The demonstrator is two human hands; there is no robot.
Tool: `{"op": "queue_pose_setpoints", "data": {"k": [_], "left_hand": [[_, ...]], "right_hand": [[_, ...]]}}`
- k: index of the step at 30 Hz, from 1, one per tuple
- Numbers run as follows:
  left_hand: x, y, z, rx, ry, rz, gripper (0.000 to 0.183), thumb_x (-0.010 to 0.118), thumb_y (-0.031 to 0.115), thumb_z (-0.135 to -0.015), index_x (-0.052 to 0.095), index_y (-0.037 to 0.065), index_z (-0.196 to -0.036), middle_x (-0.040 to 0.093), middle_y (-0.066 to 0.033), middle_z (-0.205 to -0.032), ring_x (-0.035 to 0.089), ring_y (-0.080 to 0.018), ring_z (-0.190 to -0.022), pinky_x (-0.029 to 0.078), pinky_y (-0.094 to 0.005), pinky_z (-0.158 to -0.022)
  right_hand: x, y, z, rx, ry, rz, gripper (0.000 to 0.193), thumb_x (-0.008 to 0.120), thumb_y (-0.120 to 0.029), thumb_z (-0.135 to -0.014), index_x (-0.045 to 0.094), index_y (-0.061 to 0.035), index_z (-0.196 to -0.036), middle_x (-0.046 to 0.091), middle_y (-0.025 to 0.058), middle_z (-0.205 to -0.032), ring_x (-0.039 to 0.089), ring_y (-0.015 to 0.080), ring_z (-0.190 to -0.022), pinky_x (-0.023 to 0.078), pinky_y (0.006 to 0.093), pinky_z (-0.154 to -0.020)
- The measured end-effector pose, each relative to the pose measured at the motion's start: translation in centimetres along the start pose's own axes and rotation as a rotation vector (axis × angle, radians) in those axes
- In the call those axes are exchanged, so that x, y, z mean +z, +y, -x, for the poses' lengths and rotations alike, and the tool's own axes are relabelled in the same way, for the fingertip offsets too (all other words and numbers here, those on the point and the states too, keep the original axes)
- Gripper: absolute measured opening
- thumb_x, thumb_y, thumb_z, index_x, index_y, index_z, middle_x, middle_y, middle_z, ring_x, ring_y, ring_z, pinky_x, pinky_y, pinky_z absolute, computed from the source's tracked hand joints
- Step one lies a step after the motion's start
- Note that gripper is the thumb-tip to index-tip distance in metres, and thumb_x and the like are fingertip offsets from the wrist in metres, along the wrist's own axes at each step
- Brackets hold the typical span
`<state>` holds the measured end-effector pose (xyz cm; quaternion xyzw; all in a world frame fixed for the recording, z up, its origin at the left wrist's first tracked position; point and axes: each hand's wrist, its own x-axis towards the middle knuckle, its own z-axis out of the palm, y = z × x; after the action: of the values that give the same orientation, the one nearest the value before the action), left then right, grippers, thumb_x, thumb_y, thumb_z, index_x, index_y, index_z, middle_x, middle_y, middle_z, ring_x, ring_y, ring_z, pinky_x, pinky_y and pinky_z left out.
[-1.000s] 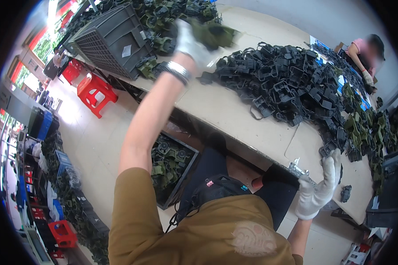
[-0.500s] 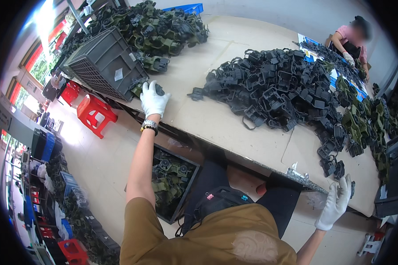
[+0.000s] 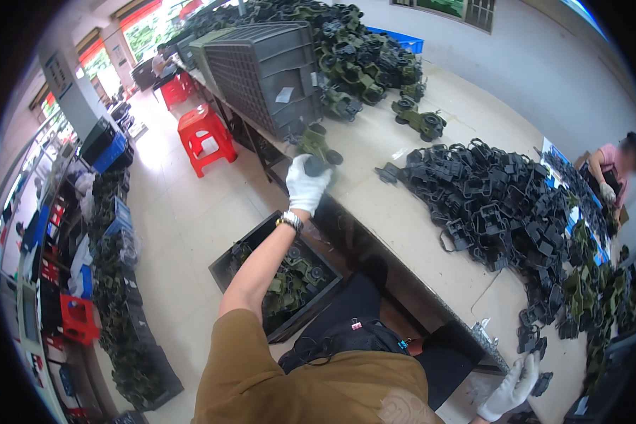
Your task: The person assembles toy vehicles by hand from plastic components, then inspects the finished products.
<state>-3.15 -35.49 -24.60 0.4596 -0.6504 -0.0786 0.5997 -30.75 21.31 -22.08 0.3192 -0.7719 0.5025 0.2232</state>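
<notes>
My left hand, in a white glove, is closed on one end of a green toy jeep with black wheels. It holds the jeep at the table's edge, beside a grey plastic crate; both fingers and toy are slightly blurred. At the lower right my right hand, gloved too, is half curled with its fingers apart. Beside its fingertips lies a small black plastic frame, apparently not gripped. A large heap of black plastic frames covers the middle of the table.
Another green toy jeep stands alone beyond the crate, before a pile of jeeps. Below the table sits a dark bin of jeeps. A red stool stands on the floor to the left. Across the table a person works.
My view has swung left. The jeep in my left hand has come away from the crate's corner, and a lone jeep now shows behind. My right hand stays near the black frames, fingers more curled.
</notes>
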Motion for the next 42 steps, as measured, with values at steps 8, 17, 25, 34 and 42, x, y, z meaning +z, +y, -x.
{"op": "queue_pose_setpoints", "data": {"k": [8,17,25,34,42], "left_hand": [[-7.7,6.6,7.6,-0.067,-0.193,0.089,0.049,0.091,0.02,-0.072,0.063,0.004,-0.109,0.062,-0.0056,-0.093,0.062,-0.0182,-0.087,0.053,-0.0329,-0.081],[-12.1,8.7,9.6,-0.352,-0.144,0.552,0.039,0.081,0.001,-0.083,0.059,-0.008,-0.114,0.065,-0.0128,-0.11,0.063,-0.0206,-0.092,0.057,-0.0375,-0.083],[-12.3,11.5,12.5,-0.484,-0.289,0.537,0.043,0.082,0.002,-0.081,0.062,-0.003,-0.118,0.065,-0.0065,-0.109,0.061,-0.0159,-0.096,0.05,-0.031,-0.089],[-19.3,-1.8,11.9,-0.789,0.154,0.454,0.043,0.084,0.008,-0.08,0.063,-0.002,-0.116,0.069,-0.0068,-0.102,0.064,-0.0152,-0.087,0.053,-0.0297,-0.083],[-21.4,-7.2,20.5,-0.988,0.229,0.202,0.051,0.088,0.005,-0.076,0.058,-0.003,-0.116,0.065,-0.0058,-0.102,0.062,-0.0155,-0.087,0.054,-0.0296,-0.078]], "right_hand": [[3.8,0.1,1.6,-0.339,-0.078,0.209,0.016,0.072,-0.001,-0.087,0.077,-0.0018,-0.102,0.07,0.0134,-0.085,0.063,0.0288,-0.074,0.05,0.0415,-0.071],[6.2,1.6,-2.3,-0.409,-0.024,0.176,0.013,0.078,-0.018,-0.082,0.069,-0.0109,-0.078,0.059,0.0075,-0.065,0.058,0.0275,-0.057,0.045,0.0407,-0.052],[4.0,1.1,0.3,-0.357,0.016,0.368,0.01,0.078,-0.005,-0.082,0.073,-0.005,-0.091,0.07,0.013,-0.087,0.066,0.0311,-0.079,0.052,0.0428,-0.074],[6.4,1.4,0.6,-0.342,-0.113,0.315,0.011,0.073,0.001,-0.089,0.073,-0.0003,-0.1,0.071,0.0118,-0.092,0.066,0.0247,-0.082,0.053,0.0366,-0.077],[6.3,1.6,0.8,-0.347,-0.129,0.409,0.01,0.072,0.002,-0.091,0.071,0.0006,-0.101,0.069,0.0107,-0.092,0.065,0.0222,-0.08,0.053,0.0353,-0.073]]}}
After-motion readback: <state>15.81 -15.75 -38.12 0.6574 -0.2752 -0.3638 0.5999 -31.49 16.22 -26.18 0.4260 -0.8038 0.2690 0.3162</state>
